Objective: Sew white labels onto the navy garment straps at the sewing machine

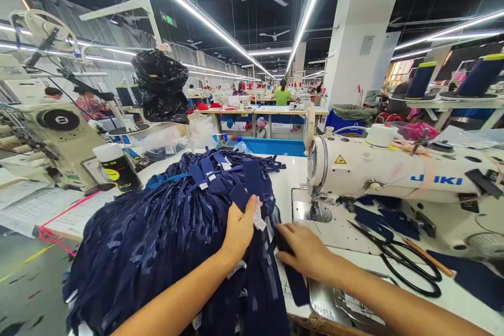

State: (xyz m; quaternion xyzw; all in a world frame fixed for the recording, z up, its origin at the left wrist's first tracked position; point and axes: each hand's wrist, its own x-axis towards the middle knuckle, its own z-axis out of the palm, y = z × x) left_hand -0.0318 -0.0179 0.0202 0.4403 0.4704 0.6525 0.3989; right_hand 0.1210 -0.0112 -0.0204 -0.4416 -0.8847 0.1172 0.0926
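Observation:
A big heap of navy fabric strips (pixel 157 220) is spread over the left of the table and hangs over its front edge. My left hand (pixel 238 231) is closed at the heap's right side, pinching a navy strip (pixel 252 178) between thumb and fingers. A small white paper label (pixel 258 214) with handwriting sticks out beside the thumb. Just to the right, my right hand (pixel 305 249) is curled around a dark navy strip (pixel 297 284) that hangs below it toward the table edge. Its fingertips are partly hidden by the cloth.
A white sewing machine (pixel 378 168) stands at the right, its needle area close to my right hand. Black scissors (pixel 409 262), a brown stick-like tool (pixel 429 257) and navy scraps (pixel 386 220) lie before it. A spray can (pixel 117 168) stands left; a black plastic bag (pixel 161 86) hangs behind.

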